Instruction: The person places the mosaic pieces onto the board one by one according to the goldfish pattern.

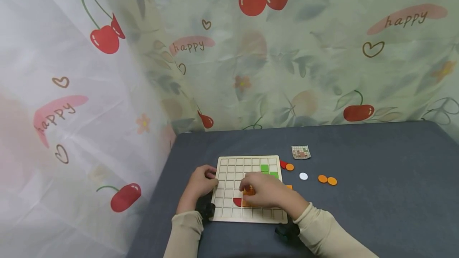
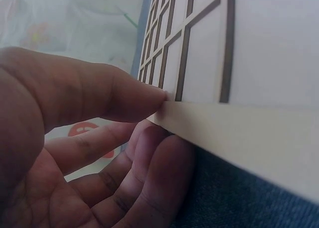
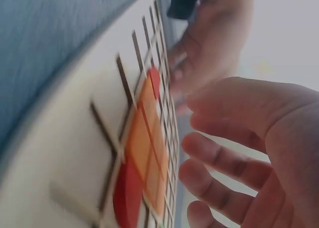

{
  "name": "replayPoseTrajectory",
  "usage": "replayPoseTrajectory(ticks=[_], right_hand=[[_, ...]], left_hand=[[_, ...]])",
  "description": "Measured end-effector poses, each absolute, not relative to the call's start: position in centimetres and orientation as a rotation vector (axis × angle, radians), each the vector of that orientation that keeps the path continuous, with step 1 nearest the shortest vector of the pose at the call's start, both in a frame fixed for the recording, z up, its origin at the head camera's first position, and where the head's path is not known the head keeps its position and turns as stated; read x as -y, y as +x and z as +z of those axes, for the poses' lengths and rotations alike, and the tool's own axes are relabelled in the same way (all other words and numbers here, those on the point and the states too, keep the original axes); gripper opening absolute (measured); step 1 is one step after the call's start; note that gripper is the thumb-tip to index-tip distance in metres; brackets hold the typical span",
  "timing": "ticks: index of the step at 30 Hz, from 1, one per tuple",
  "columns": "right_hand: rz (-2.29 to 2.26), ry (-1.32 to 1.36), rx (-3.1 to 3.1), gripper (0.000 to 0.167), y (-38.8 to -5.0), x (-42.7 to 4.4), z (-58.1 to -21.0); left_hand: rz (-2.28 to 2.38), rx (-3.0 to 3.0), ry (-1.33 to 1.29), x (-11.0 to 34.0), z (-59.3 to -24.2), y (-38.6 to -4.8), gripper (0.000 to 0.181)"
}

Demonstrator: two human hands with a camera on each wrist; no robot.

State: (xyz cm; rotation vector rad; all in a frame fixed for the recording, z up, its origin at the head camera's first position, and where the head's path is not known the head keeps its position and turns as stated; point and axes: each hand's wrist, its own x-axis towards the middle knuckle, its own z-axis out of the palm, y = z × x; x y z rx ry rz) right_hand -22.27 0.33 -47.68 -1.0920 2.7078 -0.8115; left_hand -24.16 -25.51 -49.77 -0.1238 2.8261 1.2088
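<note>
The pale grid board (image 1: 229,170) lies flat on the table. My left hand (image 1: 199,184) pinches its left edge; in the left wrist view the thumb (image 2: 114,93) rests on the rim (image 2: 214,123), fingertips against the side. Above the lower middle of the board is my right hand (image 1: 267,190), partly covering orange tiles (image 1: 246,203) beside a red rounded piece (image 1: 237,202). In the right wrist view my right hand (image 3: 294,138) has its fingers apart and holds nothing, next to orange tiles (image 3: 144,138) between two red pieces (image 3: 128,193). Green tiles (image 1: 264,168) sit at the upper right.
Right of the board lie a red piece (image 1: 283,164), an orange disc (image 1: 289,167), a white disc (image 1: 303,176), two more orange discs (image 1: 327,180) and an orange piece (image 1: 289,187) at its edge. A small patterned card (image 1: 300,152) lies behind them. A printed curtain hangs behind the table.
</note>
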Motion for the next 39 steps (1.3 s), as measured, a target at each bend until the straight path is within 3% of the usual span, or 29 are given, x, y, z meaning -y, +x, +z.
replayPoseTrajectory(ticks=[18, 27, 39], right_hand=[[-0.682, -0.661, -2.963, 0.016, -24.7, -13.4, -48.3], [-0.642, -0.568, -2.940, 0.025, -25.1, -14.7, -48.4], [-0.644, -0.577, -2.944, 0.019, -25.0, -14.8, -48.6]], left_hand=[[1.209, -2.819, -0.129, 25.6, -50.0, -24.3, 0.038], [1.243, -2.802, -0.144, 25.4, -50.1, -24.2, 0.039], [1.240, -2.807, -0.150, 25.3, -49.9, -24.1, 0.040]])
